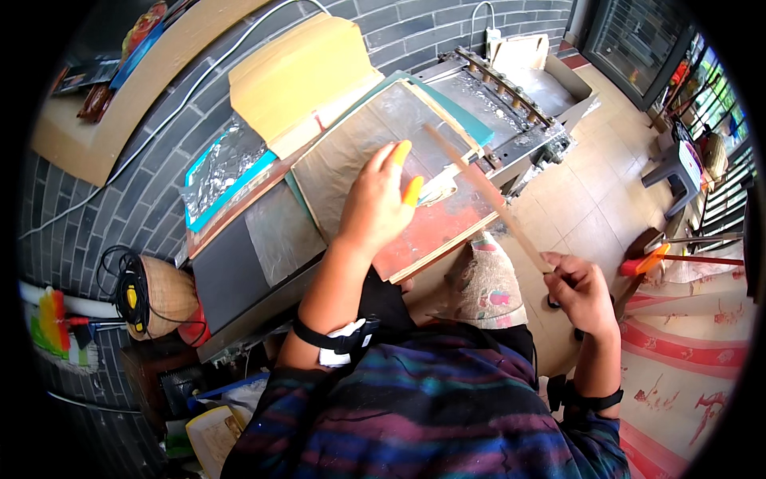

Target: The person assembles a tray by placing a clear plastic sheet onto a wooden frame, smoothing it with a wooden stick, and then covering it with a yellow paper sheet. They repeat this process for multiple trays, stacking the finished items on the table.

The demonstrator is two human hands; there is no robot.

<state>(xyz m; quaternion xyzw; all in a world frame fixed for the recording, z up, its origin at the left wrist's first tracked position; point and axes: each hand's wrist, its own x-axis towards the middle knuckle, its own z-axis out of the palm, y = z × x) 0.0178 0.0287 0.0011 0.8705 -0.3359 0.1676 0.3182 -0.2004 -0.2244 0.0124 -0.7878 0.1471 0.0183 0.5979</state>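
Observation:
My right hand [581, 294] pinches the lower end of a long, thin brown strip [499, 206], perhaps wood or bamboo. Its other end reaches up over a stack of thin, greyish translucent sheets [371, 141]. Above or on that stack is my left hand [374, 203], thumb and index finger apart and nothing between them; contact is hard to tell. Orange finger cots [412, 191] cover those two fingertips. Beside the left hand, a crumpled whitish cloth or paper [440, 188] lies on a worn reddish board [440, 230]. Under the stack, teal sheets [458, 114] stick out.
A yellow-brown paper folder [299, 78] and a blue-edged tray with crinkled film [224, 173] lie beyond the stack. A metal machine with a bar [502, 87] stands at the right. Patterned fabric [494, 287] covers my knee. A grey plastic stool [676, 170] stands on the tiled floor.

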